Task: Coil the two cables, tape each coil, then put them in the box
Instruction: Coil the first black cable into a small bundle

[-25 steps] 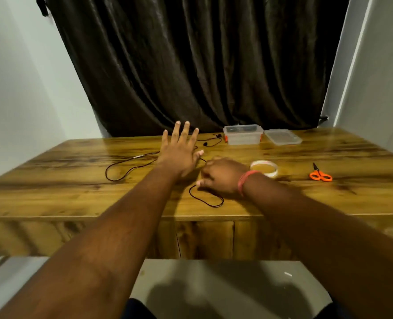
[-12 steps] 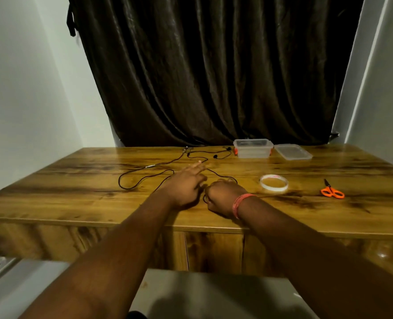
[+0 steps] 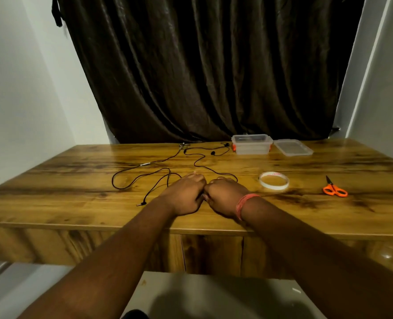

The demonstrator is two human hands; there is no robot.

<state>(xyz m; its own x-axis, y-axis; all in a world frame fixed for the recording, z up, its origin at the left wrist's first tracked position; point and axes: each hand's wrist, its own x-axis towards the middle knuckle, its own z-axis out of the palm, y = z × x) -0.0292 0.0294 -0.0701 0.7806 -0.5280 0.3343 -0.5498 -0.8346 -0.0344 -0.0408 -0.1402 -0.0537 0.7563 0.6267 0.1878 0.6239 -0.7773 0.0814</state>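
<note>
Now your left hand, splayed flat a second ago, has curled knuckle-to-knuckle against your right hand; whether either pinches the black cable is hidden. Coiling barely begun; box waits at the table's far edge.

Bare table L of cable; tape roll, scissors block R side.

Both forearms are bare, without sleeves. The right wrist carries a thin orange-pink wristband. No gloves fitted.
</note>
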